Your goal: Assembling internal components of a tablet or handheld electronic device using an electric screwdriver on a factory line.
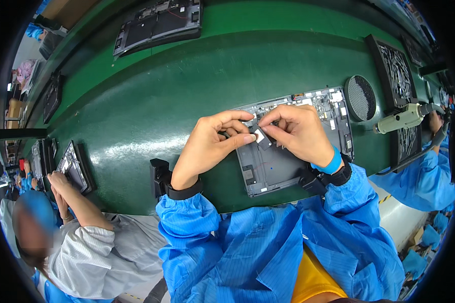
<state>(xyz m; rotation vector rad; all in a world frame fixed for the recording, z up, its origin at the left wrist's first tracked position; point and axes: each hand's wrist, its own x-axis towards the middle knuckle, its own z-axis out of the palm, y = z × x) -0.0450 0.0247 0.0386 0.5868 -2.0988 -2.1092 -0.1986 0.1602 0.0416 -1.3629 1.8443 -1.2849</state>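
Observation:
Between the fingertips of both hands is a small black flat part with a white patch (264, 143). My left hand (212, 139) pinches it from the left side, thumb against the white patch. On its right, my right hand (299, 134) grips its upper edge between thumb and fingers. Both hands are above an opened laptop base (278, 171), whose circuit board and small connectors show along the far side. A thin red wire lies in the black near part of the base. The part's underside is hidden.
Right of the base stand a round dish of small pieces (360, 98), a light-coloured power screwdriver (402, 120) and a black tray of metal parts (397, 70). Another opened laptop base (159, 28) lies at the far side. At left, a co-worker's hands (59, 184) are by another unit.

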